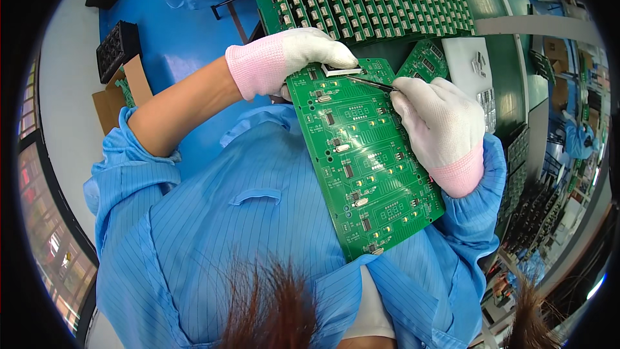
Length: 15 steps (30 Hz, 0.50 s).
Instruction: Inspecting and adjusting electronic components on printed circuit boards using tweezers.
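Observation:
A long green circuit board (387, 184) tilts in front of my chest, covered with repeated blocks of small parts. My left hand (307, 52), in a white glove with a pink cuff, grips the board's far left corner, its thumb by a small white-edged rectangular part (341, 71) at the far end. My right hand (442, 119), gloved the same way, is closed round dark tweezers (374, 83). Their tips reach left to that white-edged part; whether they touch it I cannot tell. The left fingers under the board are mostly hidden.
Many green boards stand in close rows (374, 0) at the far side. Right of them lie another green board (423, 61) and a white sheet (466, 58) with small metallic parts. Black crates (118, 50) sit on the blue floor at left. Other people in blue work further off.

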### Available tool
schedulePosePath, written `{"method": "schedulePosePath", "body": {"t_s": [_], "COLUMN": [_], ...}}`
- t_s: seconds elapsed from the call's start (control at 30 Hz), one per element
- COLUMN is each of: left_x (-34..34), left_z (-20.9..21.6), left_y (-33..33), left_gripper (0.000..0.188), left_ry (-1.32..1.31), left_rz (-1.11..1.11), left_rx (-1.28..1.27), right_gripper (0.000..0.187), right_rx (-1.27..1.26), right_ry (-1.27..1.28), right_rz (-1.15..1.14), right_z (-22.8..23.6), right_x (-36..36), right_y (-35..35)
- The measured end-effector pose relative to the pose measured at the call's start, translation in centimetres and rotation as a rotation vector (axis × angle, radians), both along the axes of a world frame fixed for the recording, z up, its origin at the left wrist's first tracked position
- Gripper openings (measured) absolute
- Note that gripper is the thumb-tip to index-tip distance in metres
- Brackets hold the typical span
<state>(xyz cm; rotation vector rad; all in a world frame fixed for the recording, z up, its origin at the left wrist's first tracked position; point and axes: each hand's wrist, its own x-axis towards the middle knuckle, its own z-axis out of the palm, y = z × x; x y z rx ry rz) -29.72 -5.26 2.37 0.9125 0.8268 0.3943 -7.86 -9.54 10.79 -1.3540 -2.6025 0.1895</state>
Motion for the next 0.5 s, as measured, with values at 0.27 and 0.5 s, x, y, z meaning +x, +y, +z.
{"method": "schedulePosePath", "body": {"t_s": [0.27,0.5], "left_x": [-0.1,0.2], "left_z": [-0.5,0.2], "left_y": [-0.1,-0.1], "left_gripper": [0.023,0.024], "left_ry": [-0.006,-0.054], "left_rz": [-0.034,-0.023], "left_rx": [0.134,0.022], "right_gripper": [0.005,0.012], "right_rx": [0.008,-0.231], "right_ry": [0.004,0.127], "right_rz": [0.014,0.076], "right_z": [-0.3,-1.1], "right_x": [-0.1,1.7], "right_y": [0.4,2.1]}}
